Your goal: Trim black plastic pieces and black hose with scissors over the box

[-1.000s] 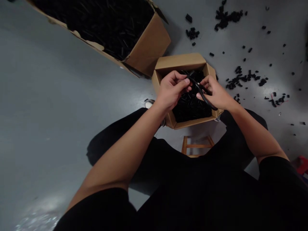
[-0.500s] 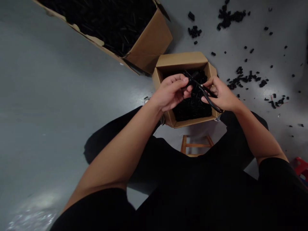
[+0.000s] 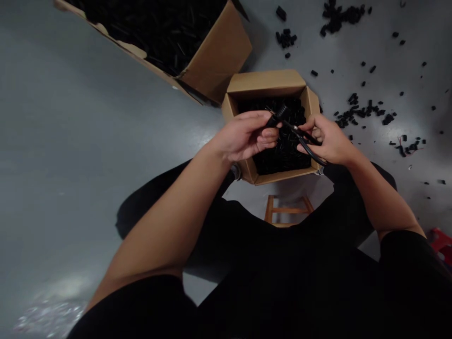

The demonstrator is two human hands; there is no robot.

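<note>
My left hand (image 3: 249, 135) pinches a small black ribbed part (image 3: 281, 113) between thumb and fingers, its end sticking out to the upper right. In my right hand (image 3: 326, 140) is a pair of black-handled scissors (image 3: 304, 140), fingers closed around the handles. The scissor blades lie against the black part, by my left fingertips; whether they are parted I cannot make out. Below both hands is a small cardboard box (image 3: 266, 80) with many small black pieces (image 3: 282, 162) in it.
A larger cardboard box (image 3: 221, 52) full of black pieces (image 3: 155, 33) stands at upper left, nearly touching the small box. Black bits (image 3: 365, 111) lie scattered on the floor to the right. A wooden stool (image 3: 289, 211) shows between my legs; a red object (image 3: 440, 241) is at far right.
The black part has tilted more upright in my left hand, which has shifted slightly left. My right hand with the scissors stays almost in place; the view has moved a little.
</note>
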